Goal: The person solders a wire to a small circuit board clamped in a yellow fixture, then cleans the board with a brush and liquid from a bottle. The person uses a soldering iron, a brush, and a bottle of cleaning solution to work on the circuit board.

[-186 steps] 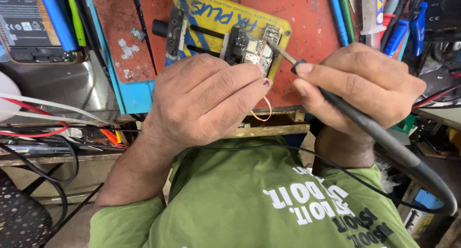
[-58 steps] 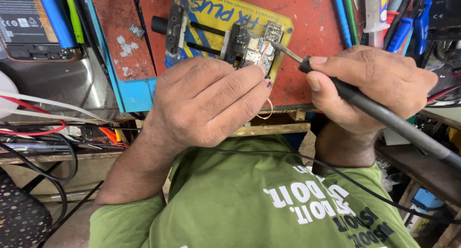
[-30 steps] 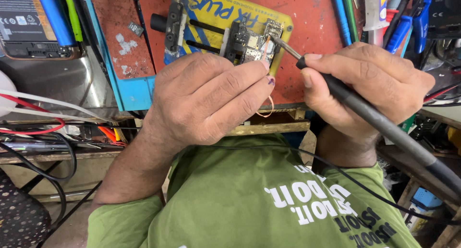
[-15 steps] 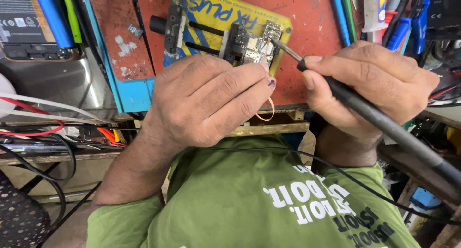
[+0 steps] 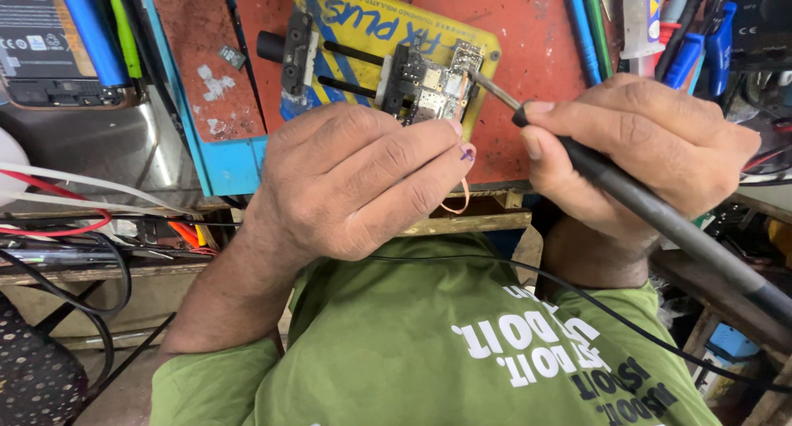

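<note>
The left hand hides the near edge of the circuit board. Behind the right grip, the soldering iron runs off-frame; its tip contact is too small to tell.

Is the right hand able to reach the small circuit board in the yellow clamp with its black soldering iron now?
Probably yes. The right hand holds the black soldering iron, whose metal tip already meets the small circuit board; the left hand stays lower, leaving that side free.
</note>
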